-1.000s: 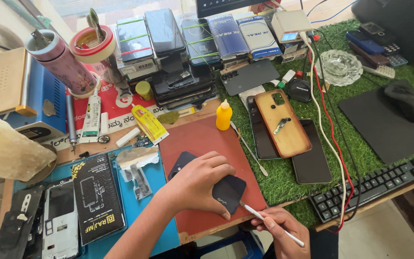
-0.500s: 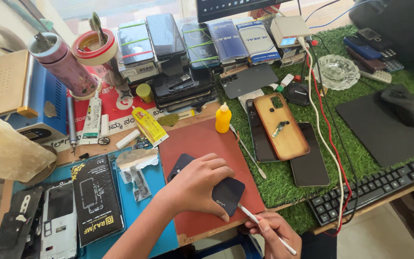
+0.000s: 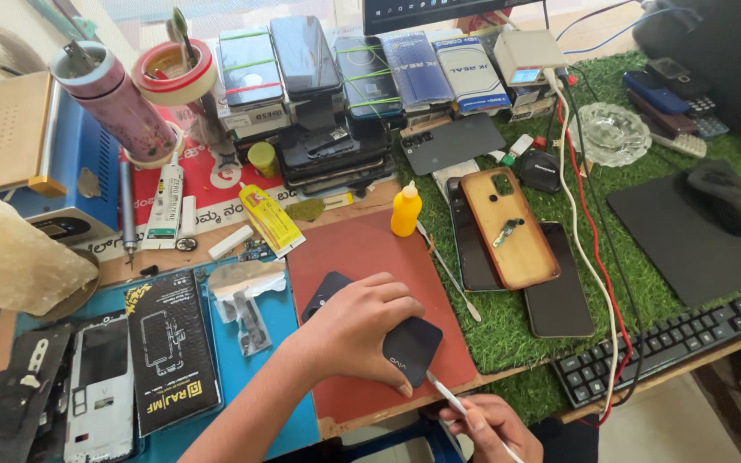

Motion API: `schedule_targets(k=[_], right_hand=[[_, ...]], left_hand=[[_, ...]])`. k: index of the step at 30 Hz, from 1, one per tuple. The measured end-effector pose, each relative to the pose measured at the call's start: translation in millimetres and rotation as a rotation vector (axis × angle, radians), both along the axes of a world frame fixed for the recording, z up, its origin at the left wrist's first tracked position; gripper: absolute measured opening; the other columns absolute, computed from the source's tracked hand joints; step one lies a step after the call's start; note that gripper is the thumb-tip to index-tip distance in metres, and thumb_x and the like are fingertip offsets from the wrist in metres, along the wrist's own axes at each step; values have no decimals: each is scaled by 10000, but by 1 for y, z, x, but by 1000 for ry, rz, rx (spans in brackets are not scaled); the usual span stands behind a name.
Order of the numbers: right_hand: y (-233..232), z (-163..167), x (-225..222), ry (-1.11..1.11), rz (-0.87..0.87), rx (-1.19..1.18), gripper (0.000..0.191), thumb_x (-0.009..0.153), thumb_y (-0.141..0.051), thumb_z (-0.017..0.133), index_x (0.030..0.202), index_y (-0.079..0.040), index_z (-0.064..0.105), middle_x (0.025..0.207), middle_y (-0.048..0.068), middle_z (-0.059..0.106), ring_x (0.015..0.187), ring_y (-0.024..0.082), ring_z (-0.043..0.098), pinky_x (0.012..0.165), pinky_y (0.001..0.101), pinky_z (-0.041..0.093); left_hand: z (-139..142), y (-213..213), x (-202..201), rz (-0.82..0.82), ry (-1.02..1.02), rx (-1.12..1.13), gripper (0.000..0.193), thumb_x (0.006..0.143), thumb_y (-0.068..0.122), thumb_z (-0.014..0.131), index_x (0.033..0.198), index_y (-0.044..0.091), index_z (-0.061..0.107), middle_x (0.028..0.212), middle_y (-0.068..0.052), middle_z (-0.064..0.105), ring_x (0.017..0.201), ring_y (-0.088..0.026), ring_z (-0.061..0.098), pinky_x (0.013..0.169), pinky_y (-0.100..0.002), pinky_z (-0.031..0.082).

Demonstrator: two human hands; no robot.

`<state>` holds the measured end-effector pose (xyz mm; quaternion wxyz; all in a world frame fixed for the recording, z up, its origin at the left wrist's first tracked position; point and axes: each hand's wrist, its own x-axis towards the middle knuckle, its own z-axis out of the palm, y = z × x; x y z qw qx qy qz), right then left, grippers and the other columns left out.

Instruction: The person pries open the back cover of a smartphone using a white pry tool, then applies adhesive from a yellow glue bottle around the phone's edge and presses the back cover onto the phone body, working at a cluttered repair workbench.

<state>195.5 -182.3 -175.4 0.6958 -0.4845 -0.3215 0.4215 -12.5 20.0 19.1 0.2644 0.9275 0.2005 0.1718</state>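
The phone [image 3: 405, 347] lies under the left hand's fingers [image 3: 388, 313], on the mat [image 3: 362, 249]. The tool [image 3: 448, 399] sits just right of those fingertips, in the right hand [image 3: 486, 429]. The bottle [image 3: 405, 210] stands beyond the fingers; the booklet [image 3: 169, 347] lies left.
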Motion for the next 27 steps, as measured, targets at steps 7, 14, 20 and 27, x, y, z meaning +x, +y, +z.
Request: schedule_targets(k=[7, 14, 20, 27], right_hand=[[7, -1, -12, 58, 30, -1, 186, 919, 9, 638, 936, 173, 726, 984, 323, 721, 847, 377, 779, 687, 395, 638], [-1, -4, -1, 141, 91, -7, 202, 936, 7, 612, 964, 181, 711, 1022, 325, 703, 875, 384, 779, 740, 420, 649], [-5, -2, -3, 153, 68, -31, 198, 938, 13, 598, 969, 175, 709, 1027, 316, 709, 875, 386, 785, 739, 413, 643], [-6, 1, -16, 213, -7, -104, 186, 929, 28, 605, 945, 182, 708, 1018, 320, 710, 851, 383, 775, 713, 398, 627]], left_hand=[[0, 1, 1, 13, 2, 47, 862, 438, 504, 938, 1117, 32, 692, 1039, -94, 683, 1035, -326, 619, 917, -428, 504], [0, -1, -1, 16, 16, 45, 867, 433, 511, 934, 1112, 32, 688, 1039, -94, 683, 1033, -324, 620, 915, -426, 505], [1, 0, 0, 21, 29, 48, 859, 430, 517, 933, 1099, 36, 691, 1017, -92, 682, 1003, -324, 623, 898, -426, 505], [5, -1, 1, 25, 49, 54, 856, 425, 509, 931, 1105, 44, 699, 1009, -85, 686, 982, -326, 618, 877, -427, 505]])
